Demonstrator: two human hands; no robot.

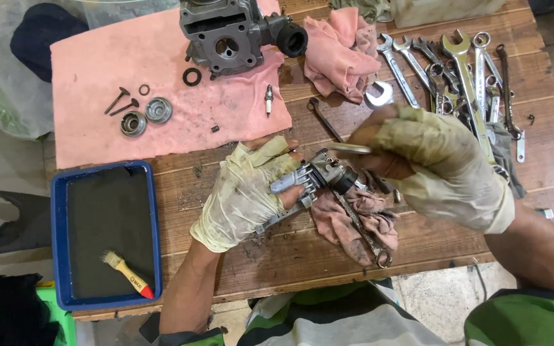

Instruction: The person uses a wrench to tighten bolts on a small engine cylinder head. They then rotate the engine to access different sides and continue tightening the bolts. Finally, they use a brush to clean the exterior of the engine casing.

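The wooden workbench (328, 256) was cluttered with wrenches (456, 70) and a pink cloth (161, 64). His gloved left hand (245, 192) lay palm-down, fingers wrapped around a finned metal engine part (309, 179) resting on a dirty rag (347, 221). His right hand (431, 163), wrist bent inward, pinched a thin metal tool (351, 148) just above the part.

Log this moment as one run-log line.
left hand: gripping finned metal engine part | right hand: holding thin metal tool at part | under: dirty pink rag | surface: wooden table
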